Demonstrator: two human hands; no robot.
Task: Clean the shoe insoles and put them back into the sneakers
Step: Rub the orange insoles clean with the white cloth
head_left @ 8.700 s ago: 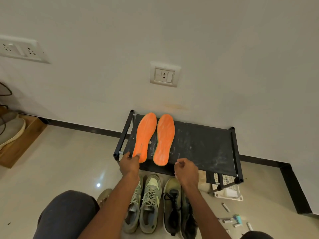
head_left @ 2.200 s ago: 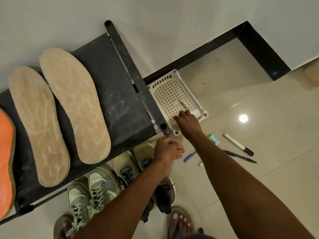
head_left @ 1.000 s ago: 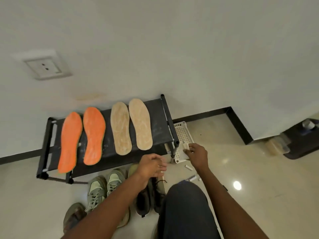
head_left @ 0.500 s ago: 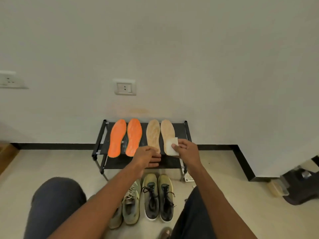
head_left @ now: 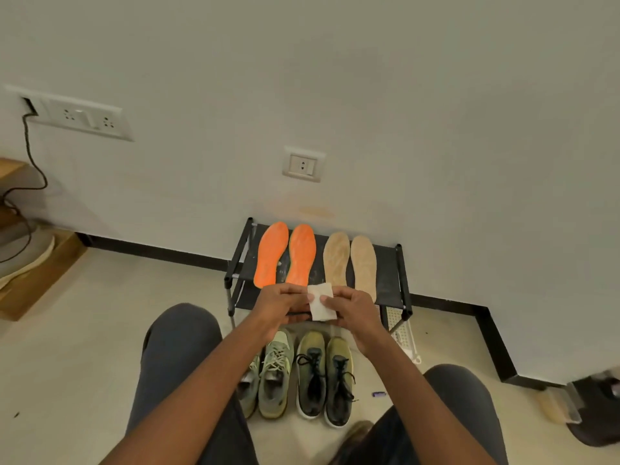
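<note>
Two orange insoles [head_left: 285, 255] and two tan insoles [head_left: 350, 261] lie side by side on a low black rack [head_left: 387, 273] against the wall. In front of the rack's near edge, my left hand [head_left: 283, 305] and my right hand [head_left: 355, 308] together pinch a small white wipe [head_left: 321, 303], one hand at each side. On the floor below stand a pale green pair of sneakers [head_left: 273, 374] and a darker olive pair with black laces [head_left: 325, 374].
A white perforated basket [head_left: 402, 333] sits on the floor under the rack's right end. A small purple object [head_left: 379, 394] lies right of the shoes. My knees frame the shoes. A wooden step [head_left: 37, 273] is at far left, a dark object [head_left: 597, 411] at far right.
My right hand took the white wipe from the basket and brought it in front of the rack. My left hand has now joined it on the wipe. The view swung back to centre.
</note>
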